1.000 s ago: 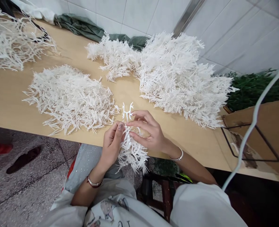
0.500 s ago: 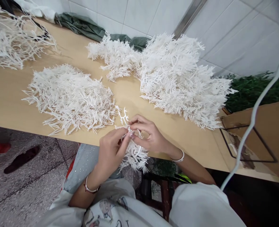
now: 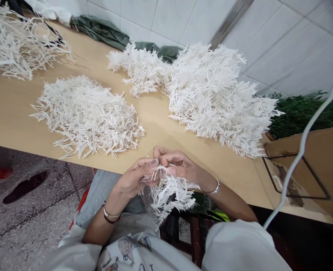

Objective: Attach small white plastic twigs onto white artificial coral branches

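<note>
Both hands meet at the table's near edge around a white branching plastic sprig [image 3: 173,194]. My left hand [image 3: 140,175] pinches its upper stem between thumb and fingers. Curled close beside it, my right hand [image 3: 180,165] grips the same sprig near the top. Feathery tips of the sprig hang down below my fingers, past the table edge. The exact joint between the fingertips is partly hidden. Just left of my hands lies a heap of small white sprigs [image 3: 87,116].
A larger pile of bushy white sprigs [image 3: 211,94] lies at the back right, and stringy white stems [image 3: 17,45] at the far left. Green cloth [image 3: 99,30] runs along the wall. A cardboard box [image 3: 318,162] with greenery [image 3: 304,111] stands right, behind a hanging pale cable [image 3: 303,139].
My hands have come slightly down towards my body. The loose branched piece that stuck up beyond my fingers no longer shows there, and the hanging sprig has swung to the right.
</note>
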Available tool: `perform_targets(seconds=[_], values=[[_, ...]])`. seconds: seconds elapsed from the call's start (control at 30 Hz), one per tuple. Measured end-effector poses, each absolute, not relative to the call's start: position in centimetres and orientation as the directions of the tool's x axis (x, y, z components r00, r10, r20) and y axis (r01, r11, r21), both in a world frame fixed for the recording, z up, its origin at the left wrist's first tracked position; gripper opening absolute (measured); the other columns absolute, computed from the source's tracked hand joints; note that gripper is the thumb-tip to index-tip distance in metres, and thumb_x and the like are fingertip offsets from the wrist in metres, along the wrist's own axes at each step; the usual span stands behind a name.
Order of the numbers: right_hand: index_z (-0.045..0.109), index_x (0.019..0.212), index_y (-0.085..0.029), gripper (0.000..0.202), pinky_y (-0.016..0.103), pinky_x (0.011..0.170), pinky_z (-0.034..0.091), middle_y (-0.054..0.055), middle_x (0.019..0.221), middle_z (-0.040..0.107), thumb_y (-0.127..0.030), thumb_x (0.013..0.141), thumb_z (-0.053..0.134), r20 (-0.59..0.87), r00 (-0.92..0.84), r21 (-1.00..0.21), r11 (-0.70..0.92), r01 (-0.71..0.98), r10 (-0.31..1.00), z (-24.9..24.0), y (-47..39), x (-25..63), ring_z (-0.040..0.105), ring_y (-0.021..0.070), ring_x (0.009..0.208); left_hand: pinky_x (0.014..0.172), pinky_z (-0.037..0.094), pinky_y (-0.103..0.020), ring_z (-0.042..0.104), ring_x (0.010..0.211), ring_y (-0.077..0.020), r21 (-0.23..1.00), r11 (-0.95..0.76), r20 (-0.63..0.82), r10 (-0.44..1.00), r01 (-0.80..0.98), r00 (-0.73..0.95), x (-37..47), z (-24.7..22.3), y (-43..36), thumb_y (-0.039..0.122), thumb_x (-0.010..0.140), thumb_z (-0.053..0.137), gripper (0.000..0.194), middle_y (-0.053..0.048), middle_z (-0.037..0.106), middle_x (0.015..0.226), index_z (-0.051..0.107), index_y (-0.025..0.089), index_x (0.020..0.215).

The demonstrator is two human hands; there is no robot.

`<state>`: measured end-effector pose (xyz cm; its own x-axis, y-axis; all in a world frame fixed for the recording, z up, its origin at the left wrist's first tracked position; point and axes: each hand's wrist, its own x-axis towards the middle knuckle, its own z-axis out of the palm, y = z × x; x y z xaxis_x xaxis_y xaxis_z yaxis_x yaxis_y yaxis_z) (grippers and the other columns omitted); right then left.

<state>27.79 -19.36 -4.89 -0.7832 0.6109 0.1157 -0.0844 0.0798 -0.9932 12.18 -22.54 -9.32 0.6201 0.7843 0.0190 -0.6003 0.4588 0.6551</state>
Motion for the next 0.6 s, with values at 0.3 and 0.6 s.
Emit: perform_targets(seconds=[0.3, 0.6], values=[[0.040, 0.065, -0.019, 0.033, 0.029, 0.063, 0.031, 0.000, 0.077, 0.036, -0.038, 0.088, 0.053, 0.163, -0.721, -0.985, 0.148, -0.084, 0.674, -5.1, -19.2, 28.2, 0.036, 0.0139, 0.069, 0.038, 0.018, -0.021, 0.018, 0.040, -0.0061, 0.761, 0.157, 0.105, 0.927, -0.629, 0.360, 9.9, -8.8, -22.7, 0.048, 0.083, 0.059, 0.049, 0.007, 0.023, 0.044, 0.035, 0.018, 0.053], [0.046, 0.064, -0.019, 0.025, 0.030, 0.064, 0.027, 0.000, 0.073, 0.036, -0.029, 0.086, 0.050, 0.254, -0.527, -0.958, 0.285, -0.023, 0.811, -6.1, -17.3, 28.8, 0.037, 0.0139, 0.069, 0.061, 0.028, -0.033, 0.041, 0.061, -0.0163, 0.671, -0.305, 0.496, 0.862, 0.676, -0.103, 8.5, -4.7, -18.8, 0.033, 0.091, 0.048, 0.031, -0.001, 0.043, 0.061, 0.040, 0.021, 0.065]])
